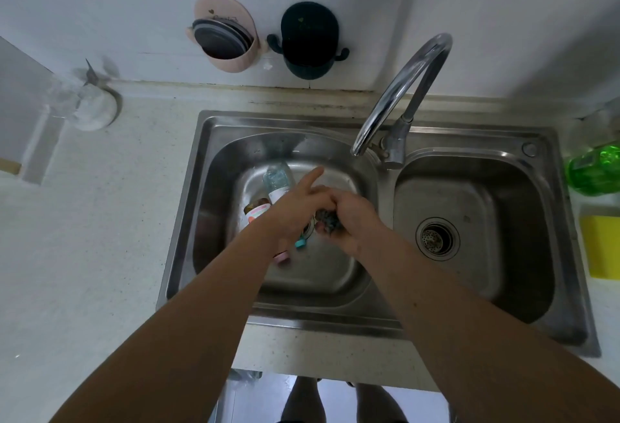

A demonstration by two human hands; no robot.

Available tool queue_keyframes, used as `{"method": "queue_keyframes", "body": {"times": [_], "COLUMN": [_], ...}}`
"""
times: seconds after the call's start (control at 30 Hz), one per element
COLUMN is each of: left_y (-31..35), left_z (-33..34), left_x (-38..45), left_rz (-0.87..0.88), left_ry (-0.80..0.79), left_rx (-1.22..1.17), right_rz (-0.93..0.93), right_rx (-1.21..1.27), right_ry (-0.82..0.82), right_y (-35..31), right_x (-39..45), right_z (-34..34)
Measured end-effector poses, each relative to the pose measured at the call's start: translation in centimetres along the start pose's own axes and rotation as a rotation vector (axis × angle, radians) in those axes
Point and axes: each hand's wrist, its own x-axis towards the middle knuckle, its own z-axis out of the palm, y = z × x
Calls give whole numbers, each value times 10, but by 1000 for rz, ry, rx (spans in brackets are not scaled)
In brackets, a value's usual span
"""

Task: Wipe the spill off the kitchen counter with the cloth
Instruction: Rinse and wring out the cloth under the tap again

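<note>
Two hands: over left basin, frame centre
right hand (349, 217): fist clenched round dark cloth (327, 217)
left hand (295, 201): forefinger straight, touching right
basin clutter: bottles (276, 179) under hands
faucet (399, 93): arches above
frame right: yellow sponge (600, 246)

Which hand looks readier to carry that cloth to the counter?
Probably the right hand: its fingers are curled around the dark cloth over the left sink basin. The left hand only touches it, index finger extended.

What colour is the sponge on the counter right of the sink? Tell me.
Yellow. The sponge shows best in the head view, at the right edge.
</note>
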Motion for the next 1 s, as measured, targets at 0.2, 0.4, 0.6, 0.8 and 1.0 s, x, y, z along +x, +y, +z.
{"method": "queue_keyframes", "body": {"times": [0.2,0.4,0.6,0.8,1.0], "left_y": [-3,-16,-20,-22,-27], "left_z": [-4,-44,-43,-40,-37], "left_x": [9,7,11,10,4], "left_rz": [-198,-154,-107,-95,-219], "left_ry": [353,399,388,429,403], "left_rx": [-496,-413,-345,-283,-270], "right_rz": [-79,-37,25,-23,-18], "right_rx": [-242,-191,-258,-274,-348], "right_ry": [-97,44,77,199,257], "right_y": [5,6,13,18,34], "right_x": [-5,-5,6,17,26], "right_z": [21,15,21,37,48]}}
